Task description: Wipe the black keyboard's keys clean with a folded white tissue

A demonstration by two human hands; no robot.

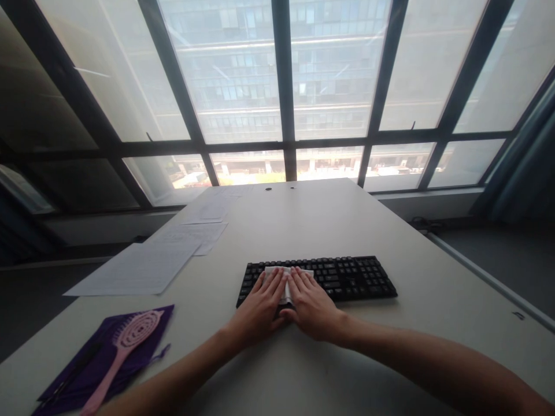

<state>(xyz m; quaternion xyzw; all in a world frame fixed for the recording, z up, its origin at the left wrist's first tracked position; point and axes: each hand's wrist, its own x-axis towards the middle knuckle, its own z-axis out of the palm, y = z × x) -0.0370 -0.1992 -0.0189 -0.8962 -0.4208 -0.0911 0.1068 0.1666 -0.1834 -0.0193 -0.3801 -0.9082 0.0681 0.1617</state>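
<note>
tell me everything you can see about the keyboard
The keyboard is a black, full-size one, apparently plastic, with a number pad at its right end. It lies flat on the pale table, slightly angled, near the front edge. A white cloth is spread over its left part, pressed down by the left hand and the right hand, flat and side by side. No cable is visible.

Setting: an office. Evidence: long pale desk (329,225) carrying a black computer keyboard (347,277) and loose printed sheets (143,266). Behind it, floor-to-ceiling windows (243,75) with dark frames, looking onto a multi-storey glazed building. Two cable holes (269,189) at the desk's far edge.
</note>
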